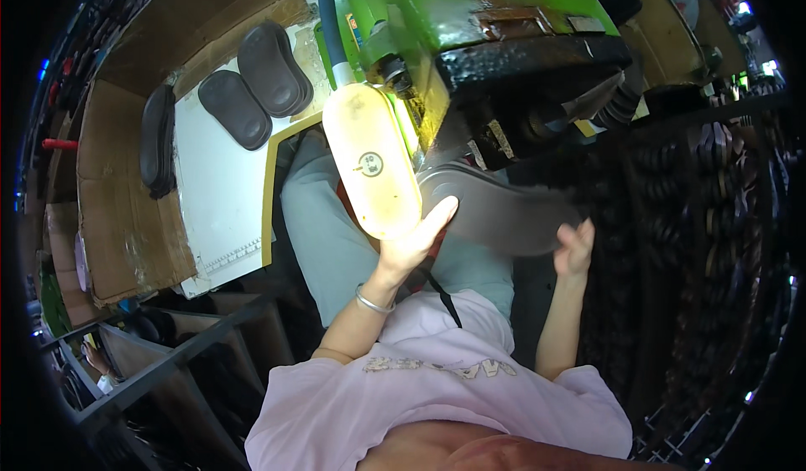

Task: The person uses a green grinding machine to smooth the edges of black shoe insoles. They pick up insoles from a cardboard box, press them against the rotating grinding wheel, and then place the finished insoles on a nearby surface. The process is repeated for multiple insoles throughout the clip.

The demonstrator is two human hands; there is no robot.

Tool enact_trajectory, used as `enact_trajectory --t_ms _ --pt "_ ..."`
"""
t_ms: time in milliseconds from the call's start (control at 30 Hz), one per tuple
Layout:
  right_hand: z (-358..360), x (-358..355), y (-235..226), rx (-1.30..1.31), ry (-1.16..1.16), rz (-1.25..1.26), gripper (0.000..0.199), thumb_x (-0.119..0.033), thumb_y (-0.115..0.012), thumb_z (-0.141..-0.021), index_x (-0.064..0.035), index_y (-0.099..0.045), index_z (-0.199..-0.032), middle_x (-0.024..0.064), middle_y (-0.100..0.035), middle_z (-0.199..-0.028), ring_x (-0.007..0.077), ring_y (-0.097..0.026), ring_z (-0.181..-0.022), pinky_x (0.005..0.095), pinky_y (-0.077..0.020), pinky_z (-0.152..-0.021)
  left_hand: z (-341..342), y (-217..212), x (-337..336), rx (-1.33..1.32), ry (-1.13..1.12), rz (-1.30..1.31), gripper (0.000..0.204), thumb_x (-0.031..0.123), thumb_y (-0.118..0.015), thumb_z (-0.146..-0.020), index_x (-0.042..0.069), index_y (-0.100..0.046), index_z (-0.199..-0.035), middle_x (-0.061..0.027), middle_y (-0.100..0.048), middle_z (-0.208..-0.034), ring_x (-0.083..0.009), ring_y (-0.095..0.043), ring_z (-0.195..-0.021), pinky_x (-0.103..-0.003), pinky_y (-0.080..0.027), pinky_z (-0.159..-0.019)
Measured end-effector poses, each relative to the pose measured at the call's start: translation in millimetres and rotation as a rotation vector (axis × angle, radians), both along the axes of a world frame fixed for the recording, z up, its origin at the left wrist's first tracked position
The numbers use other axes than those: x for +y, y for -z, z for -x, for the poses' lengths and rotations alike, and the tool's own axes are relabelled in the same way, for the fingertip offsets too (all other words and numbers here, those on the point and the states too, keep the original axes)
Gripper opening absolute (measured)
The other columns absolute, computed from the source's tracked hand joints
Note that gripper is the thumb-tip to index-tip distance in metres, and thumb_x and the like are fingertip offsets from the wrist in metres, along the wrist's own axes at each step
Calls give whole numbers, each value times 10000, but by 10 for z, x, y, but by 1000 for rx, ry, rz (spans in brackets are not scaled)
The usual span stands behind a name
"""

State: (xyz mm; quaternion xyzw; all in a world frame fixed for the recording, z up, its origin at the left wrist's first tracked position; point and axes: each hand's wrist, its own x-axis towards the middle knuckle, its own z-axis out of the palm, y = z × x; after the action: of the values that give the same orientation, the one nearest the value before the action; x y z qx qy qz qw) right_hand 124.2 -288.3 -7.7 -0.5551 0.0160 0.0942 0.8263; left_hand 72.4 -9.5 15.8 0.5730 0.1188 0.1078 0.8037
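Note:
A dark grey-brown shoe sole (508,219), blurred by motion, lies between my two hands, its left end close under the machine head. My left hand (417,240) grips that end with the thumb on top; the yellow lamp hides its other fingers. At the opposite end, my right hand (573,248) holds the sole by its edge, the fingers partly out of sight behind it. The lit yellow oval lamp (365,148) hangs just above my left hand. Beyond the sole stands a green and black machine (520,55).
To the left, a white tabletop (217,202) carries stacked dark soles (273,68), more soles (235,110) beside them and an upright stack (157,139). Cardboard walls (126,202) border it. Dark racks of soles (714,194) stand at right, a grey shelf frame (189,349) at lower left.

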Motion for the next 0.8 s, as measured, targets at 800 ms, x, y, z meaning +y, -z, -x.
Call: enact_trajectory --t_ms 800 --pt "-331 1633 -175 -264 -276 -79 402 14 -631 -785 29 -522 -1172 78 -612 -1107 137 -569 -1001 279 -421 -919 871 172 1230 117 -200 87 204 7 -658 -813 -47 -608 -1004 -62 -641 -936 -105 -590 -849 -236 -473 -779"
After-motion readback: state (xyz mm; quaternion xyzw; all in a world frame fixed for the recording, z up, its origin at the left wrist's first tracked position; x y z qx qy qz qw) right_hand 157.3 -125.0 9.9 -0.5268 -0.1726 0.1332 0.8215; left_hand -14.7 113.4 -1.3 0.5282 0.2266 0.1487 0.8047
